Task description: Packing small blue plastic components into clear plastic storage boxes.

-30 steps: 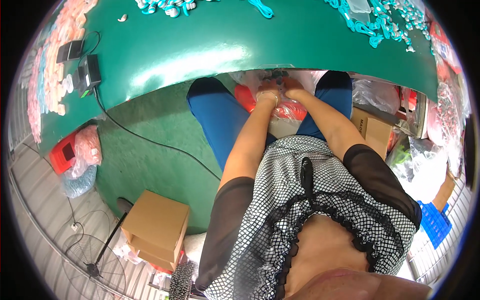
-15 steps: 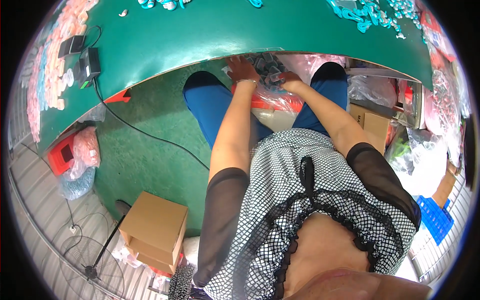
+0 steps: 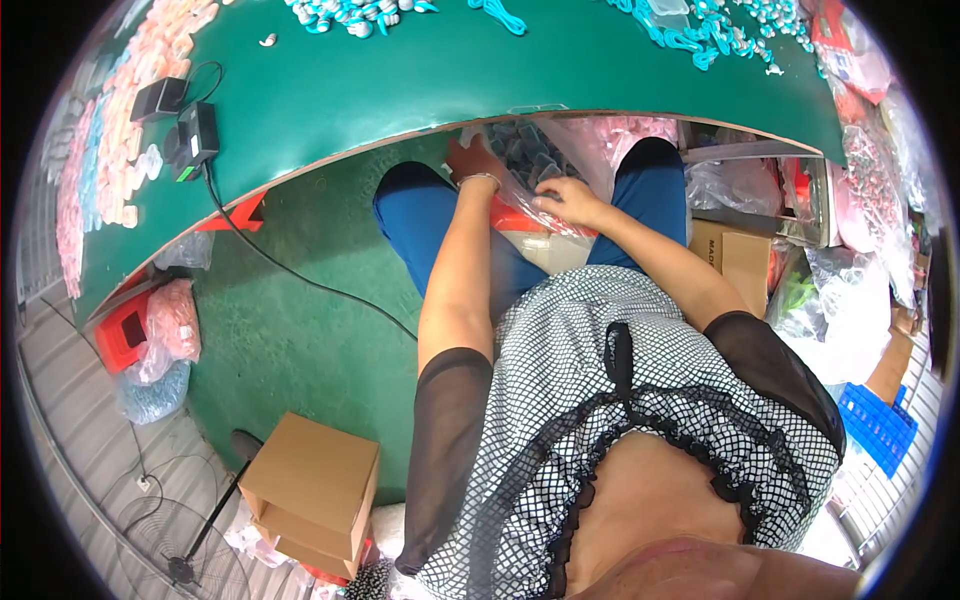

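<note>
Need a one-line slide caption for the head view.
Seated person's left hand and right hand grip a clear plastic bag of small parts at the green table edge.

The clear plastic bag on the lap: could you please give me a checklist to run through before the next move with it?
1. Left hand grips the clear plastic bag at its upper edge: ok.
2. Right hand rests on the bag's lower side: ok.
3. Bag lies between the knees, under the green table edge: ok.
4. Bag mouth open or closed: cannot tell.
5. Dark small pieces show inside the bag; what they are: cannot tell.
6. Black cable on the floor lies away from the hands: ok.
</note>
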Tool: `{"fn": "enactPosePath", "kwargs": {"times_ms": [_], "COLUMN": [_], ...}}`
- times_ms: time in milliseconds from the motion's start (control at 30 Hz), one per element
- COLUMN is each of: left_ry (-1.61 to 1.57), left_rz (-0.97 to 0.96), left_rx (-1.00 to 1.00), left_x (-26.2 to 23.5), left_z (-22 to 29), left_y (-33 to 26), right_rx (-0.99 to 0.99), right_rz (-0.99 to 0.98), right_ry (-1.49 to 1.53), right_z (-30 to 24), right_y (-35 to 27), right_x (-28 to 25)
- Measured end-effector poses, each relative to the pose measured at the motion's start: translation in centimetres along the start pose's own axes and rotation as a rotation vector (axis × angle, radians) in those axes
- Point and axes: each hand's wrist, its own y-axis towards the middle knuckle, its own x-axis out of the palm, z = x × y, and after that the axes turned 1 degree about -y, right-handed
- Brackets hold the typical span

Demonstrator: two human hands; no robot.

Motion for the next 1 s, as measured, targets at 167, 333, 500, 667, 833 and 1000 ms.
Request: {"fn": "enactPosePath", "kwargs": {"times_ms": [167, 333, 500, 667, 833, 1000], "left_ry": [0.069, -0.239, -0.536, -0.547, -0.309, -0.250], "left_rz": [0.096, -0.097, -0.255, 0.372, 0.643, 0.654], "left_rx": [0.241, 0.748, 0.964, 1.065, 1.078, 1.140], "left_x": [-1.1, -3.7, -16.2, -23.1, -23.8, -22.1], "left_z": [1.4, 1.3, 5.3, 8.2, 10.9, 12.9], "left_y": [-2.0, -5.3, -13.6, -12.9, -7.2, -5.4], "right_rx": [-0.192, -0.252, -0.296, -0.410, -0.596, -0.577], "right_rz": [-0.067, 0.006, 0.056, -0.007, 0.195, 0.416], "right_ry": [-0.176, -0.289, -0.284, 0.018, -0.027, -0.083], "right_z": [-3.0, -3.8, -8.7, -15.7, -20.9, -20.7], "right_y": [-1.3, -1.7, -3.4, -6.1, -5.2, 4.4], "right_x": [1.6, 2.0, -4.0, -12.5, -21.7, -28.9]}}
